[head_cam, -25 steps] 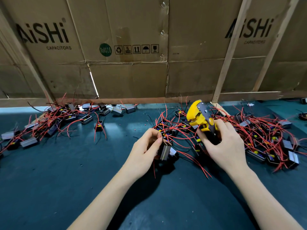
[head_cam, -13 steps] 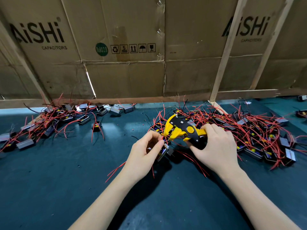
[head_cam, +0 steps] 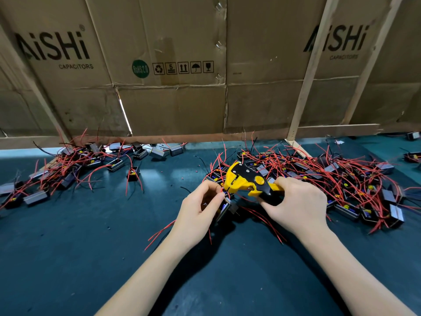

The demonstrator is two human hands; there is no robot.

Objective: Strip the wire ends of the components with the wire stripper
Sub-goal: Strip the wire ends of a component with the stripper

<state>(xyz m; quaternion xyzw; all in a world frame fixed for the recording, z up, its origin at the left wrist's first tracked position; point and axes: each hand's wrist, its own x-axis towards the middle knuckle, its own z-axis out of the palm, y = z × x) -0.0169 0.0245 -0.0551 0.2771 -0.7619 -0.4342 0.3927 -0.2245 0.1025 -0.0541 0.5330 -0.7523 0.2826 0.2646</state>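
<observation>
The right hand [head_cam: 298, 201] has its grip clenched round the black handles of the yellow-and-black wire stripper [head_cam: 248, 181], approx. mid-worktop and a bit toward the far edge. The tool lies nearly level, head pointing left, handles hidden under the fingers. The left hand [head_cam: 200, 208] sits just beside the stripper head, thumb and forefinger pinching a red wire [head_cam: 222, 190] right at the tool's mouth; whether the wire end is inside the blades can't be told. Below that hand hangs a small black box component [head_cam: 226, 207], tilted, w/ more red wires trailing from it down toward the near edge of the dark green worktop [head_cam: 91, 247]. How the component is supported is partly hidden by the fingers.

A big pile of components [head_cam: 353, 185] w/ tangled red wires covers the worktop's right side, just behind and beside the right hand, reaching toward the right edge. A 2nd, looser pile [head_cam: 75, 169] spreads along the far-left part, well apart from both hands. 1 lone component [head_cam: 133, 174] stands between the left pile and the hands.

Along the far edge stands a cardboard wall [head_cam: 173, 106] printed "AiSHi CAPACITORS", w/ pale wooden battens [head_cam: 307, 87] leaning across it.
</observation>
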